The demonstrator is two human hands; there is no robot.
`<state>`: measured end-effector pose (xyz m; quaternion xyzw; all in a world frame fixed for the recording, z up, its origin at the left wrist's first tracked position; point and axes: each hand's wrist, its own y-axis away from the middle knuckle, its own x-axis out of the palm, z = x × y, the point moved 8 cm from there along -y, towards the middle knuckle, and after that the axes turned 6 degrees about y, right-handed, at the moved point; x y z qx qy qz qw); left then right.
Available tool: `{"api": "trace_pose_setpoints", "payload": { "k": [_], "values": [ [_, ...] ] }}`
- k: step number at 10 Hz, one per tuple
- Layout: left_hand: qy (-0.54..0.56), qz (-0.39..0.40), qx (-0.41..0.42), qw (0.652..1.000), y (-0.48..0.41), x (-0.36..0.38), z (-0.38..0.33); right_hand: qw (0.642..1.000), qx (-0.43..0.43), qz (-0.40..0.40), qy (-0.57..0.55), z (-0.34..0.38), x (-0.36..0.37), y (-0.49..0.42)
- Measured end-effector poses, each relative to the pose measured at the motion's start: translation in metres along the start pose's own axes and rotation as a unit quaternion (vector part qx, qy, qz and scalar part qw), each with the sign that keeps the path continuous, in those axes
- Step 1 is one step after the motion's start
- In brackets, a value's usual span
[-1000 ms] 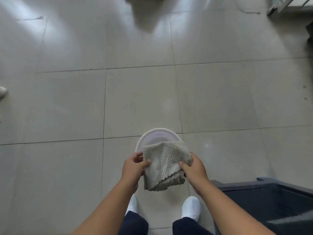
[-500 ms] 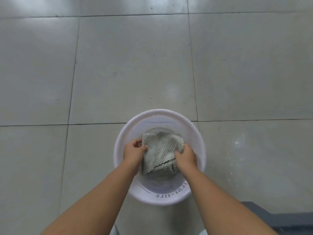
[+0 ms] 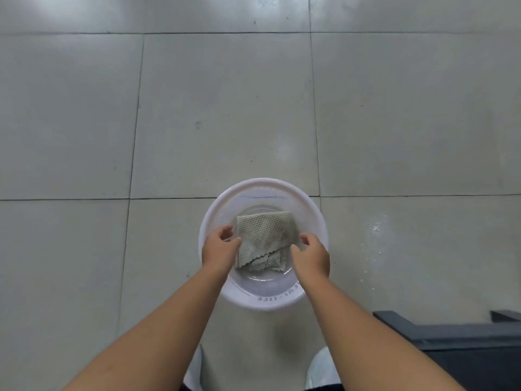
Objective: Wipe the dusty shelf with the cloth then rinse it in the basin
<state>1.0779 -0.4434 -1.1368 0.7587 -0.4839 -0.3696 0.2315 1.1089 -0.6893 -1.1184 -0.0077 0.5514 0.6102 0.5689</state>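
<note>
Since half a second ago both hands have let the cloth (image 3: pixel 265 240) go: then they pinched its two sides, and now it lies by itself in the basin (image 3: pixel 318 218). One second ago it was held above the basin, which looked smaller, so the head has also come lower.

From the head camera, the only view, the white basin stands on the grey tiled floor (image 3: pixel 225 108), and the folded, waffle-textured cloth rests in its middle. Clear water seems to lie on the bottom, though I cannot tell how deep. A dark shelf or rack corner (image 3: pixel 451 337) shows at the lower right. Whether it was wiped I cannot see; I judge that the wiping is finished and the rinsing has only begun, with rubbing and wringing left to do.

The left hand (image 3: pixel 218 249) is loosely open, its fingers half curled, and its thumb side touches the cloth's left edge. The right hand (image 3: pixel 311 255) is also relaxed and holds nothing, just beside the cloth's right edge. Both forearms reach straight forward and down.
</note>
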Motion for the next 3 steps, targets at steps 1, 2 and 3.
{"api": "trace_pose_setpoints", "payload": {
  "k": [1,2,3],
  "values": [
    [-0.055,0.024,0.055,0.997,0.071,-0.024,-0.063,0.993,-0.117,0.019,0.030,0.047,-0.067,0.060],
    [-0.146,0.052,0.134,0.979,0.152,-0.046,-0.129,0.974,-0.216,0.040,0.064,0.096,-0.134,0.126],
    [-0.181,0.043,0.190,0.964,0.238,-0.081,-0.204,0.959,-0.263,0.026,0.098,0.138,-0.211,0.198]
  ]
}}
